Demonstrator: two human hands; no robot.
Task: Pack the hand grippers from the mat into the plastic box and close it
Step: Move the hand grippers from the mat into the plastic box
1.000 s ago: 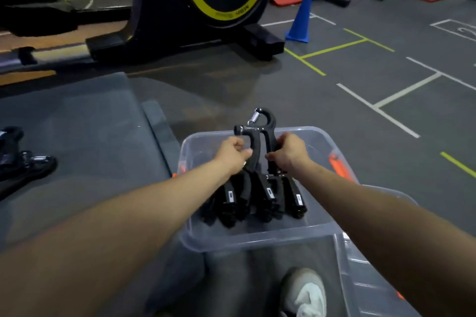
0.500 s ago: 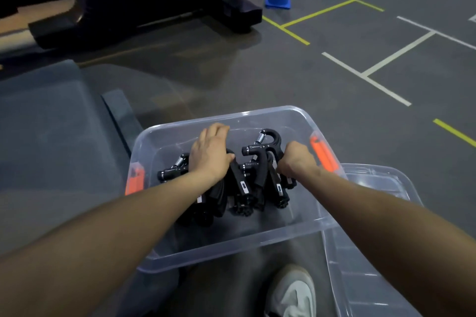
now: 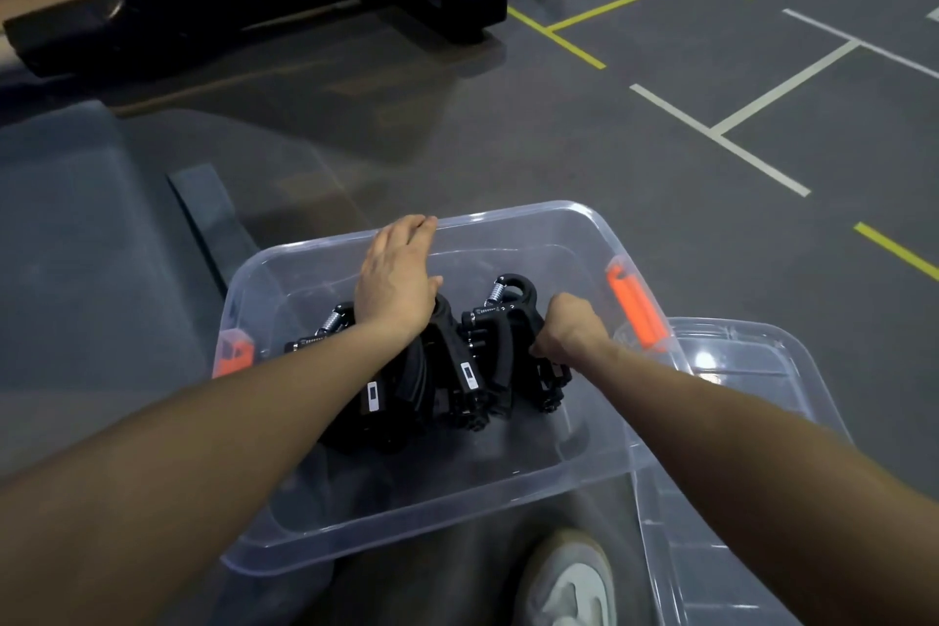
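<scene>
Inside plastic box point(image 3: 584, 239): left hand point(image 3: 394, 280) flat on hand grippers point(image 3: 457, 371); right hand point(image 3: 569, 328) gripping one. Probably stiff, compact; best held by handles.

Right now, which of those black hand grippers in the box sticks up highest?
The hand gripper beside the right hand: its looped top and spring rise above the row, while the others lie lower under the left hand.

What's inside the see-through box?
Black hand grippers lie bunched in the plastic box. The left hand rests flat on them; the right hand grips one. The arms hide some, so they cannot be counted.
</scene>
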